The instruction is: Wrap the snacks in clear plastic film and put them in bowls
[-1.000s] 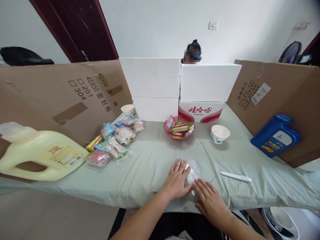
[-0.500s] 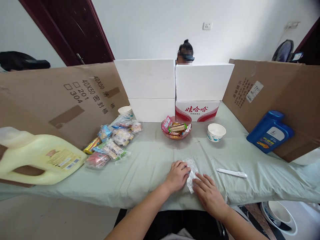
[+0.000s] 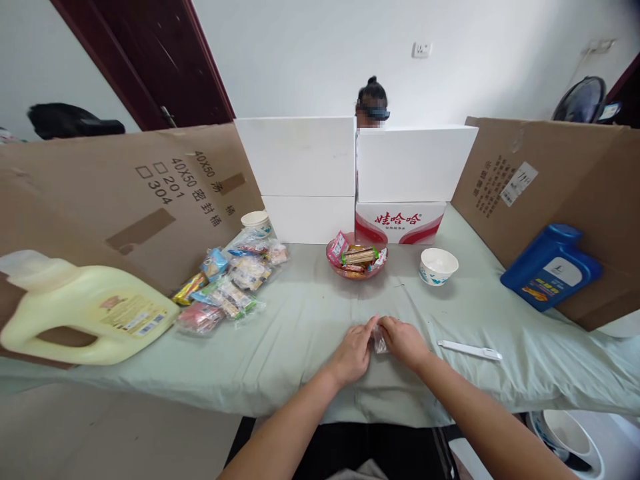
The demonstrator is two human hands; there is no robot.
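Near the table's front edge, a piece of clear crinkled plastic (image 3: 381, 343) is bunched up small between my two hands. My left hand (image 3: 354, 352) is closed, its thumb and fingertips pinching the plastic's left side. From the right, my right hand (image 3: 405, 343) curls its fingers over the top edge of the same piece. The fingertips of both hands almost meet and hide much of the plastic. A white utility knife (image 3: 470, 350) lies on the cloth to the right of my right hand.
Ahead stand a pink glass bowl (image 3: 357, 273) of wrapped snacks and a white paper bowl (image 3: 439, 268). Packaged snacks (image 3: 233, 283) and a yellow jug (image 3: 115, 313) are left. A blue bottle (image 3: 550, 267) leans right. White boxes (image 3: 310, 160) block the back; a person sits behind.
The plastic lay spread out under my hands; now it is gathered into a smaller bunch. My hands have moved closer together, fingers going from flat to pinching.
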